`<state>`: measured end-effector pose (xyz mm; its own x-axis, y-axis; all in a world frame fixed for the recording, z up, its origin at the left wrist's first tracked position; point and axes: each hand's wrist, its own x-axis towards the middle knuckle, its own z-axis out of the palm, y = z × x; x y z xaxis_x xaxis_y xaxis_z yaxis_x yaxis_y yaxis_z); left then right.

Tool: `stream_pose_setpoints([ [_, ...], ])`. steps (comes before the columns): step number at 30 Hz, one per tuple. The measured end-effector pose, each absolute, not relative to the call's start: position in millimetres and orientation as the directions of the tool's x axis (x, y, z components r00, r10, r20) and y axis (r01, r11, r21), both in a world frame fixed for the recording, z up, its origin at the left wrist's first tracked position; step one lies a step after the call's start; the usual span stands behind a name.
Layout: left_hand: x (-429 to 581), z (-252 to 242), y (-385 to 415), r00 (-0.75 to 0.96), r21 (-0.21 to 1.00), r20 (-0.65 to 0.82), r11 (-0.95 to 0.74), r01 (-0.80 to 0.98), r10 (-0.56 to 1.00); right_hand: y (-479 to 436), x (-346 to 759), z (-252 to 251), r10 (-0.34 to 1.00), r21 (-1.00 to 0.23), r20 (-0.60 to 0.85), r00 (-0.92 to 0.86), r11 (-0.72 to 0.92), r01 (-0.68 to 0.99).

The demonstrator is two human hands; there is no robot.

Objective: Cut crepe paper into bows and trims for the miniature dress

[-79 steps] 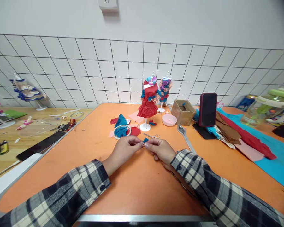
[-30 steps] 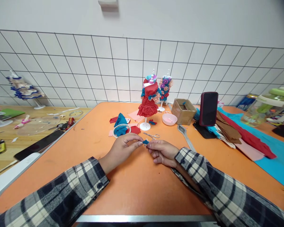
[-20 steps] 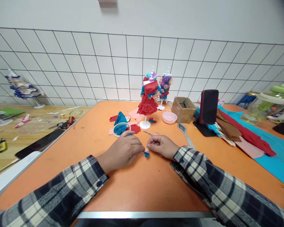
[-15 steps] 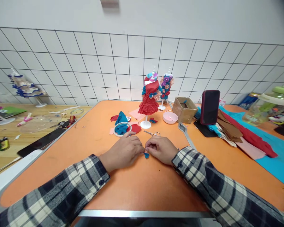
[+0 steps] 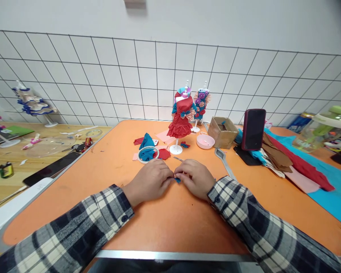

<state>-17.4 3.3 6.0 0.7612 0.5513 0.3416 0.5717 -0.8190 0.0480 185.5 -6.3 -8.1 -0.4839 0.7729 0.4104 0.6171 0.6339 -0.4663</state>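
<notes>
A small piece of blue fabric (image 5: 177,180) is pinched between my hands, low over the orange table. My left hand (image 5: 151,179) has its thumb and fingers closed at the left edge of the scrap. From the other side my right hand (image 5: 195,178) grips it, fingertips nearly touching the left ones. Just beyond the hands lie small scissors (image 5: 178,159), partly hidden by my right hand. A roll of tape (image 5: 140,159) leans against blue cloth (image 5: 147,141). Behind stands a mini dress form in a red dress (image 5: 179,120).
A pink bowl (image 5: 205,142), a cardboard box (image 5: 224,132) and an upright phone (image 5: 253,129) stand at the back right. Layered cloth (image 5: 298,163) and a clear jug (image 5: 315,131) lie farther right. A second dress form (image 5: 201,104) stands behind the first.
Both hands stay together. The blue scrap has shifted up slightly and shows less between the fingers; my right hand now covers more of the scissors. The view has moved slightly.
</notes>
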Motion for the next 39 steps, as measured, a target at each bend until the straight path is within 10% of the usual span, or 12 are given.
stream_pose_setpoints([
  [6, -20, 10, 5, 0.721, 0.069, 0.463, -0.832, 0.551, 0.516, 0, 189, -10, 0.991, -0.995, 0.064, -0.117, 0.073, 0.075],
  [19, -15, 10, 0, 0.737, 0.023, 0.49, -0.852, 0.523, 0.466, -8, 171, -11, 0.95, -0.972, -0.229, -0.211, -0.213, 0.097],
  [39, -22, 19, 0, 0.885, -0.254, 0.461, -0.946, 0.203, 0.066, -4, 181, -9, 0.877, -0.957, -0.291, -0.383, -0.26, 0.13],
])
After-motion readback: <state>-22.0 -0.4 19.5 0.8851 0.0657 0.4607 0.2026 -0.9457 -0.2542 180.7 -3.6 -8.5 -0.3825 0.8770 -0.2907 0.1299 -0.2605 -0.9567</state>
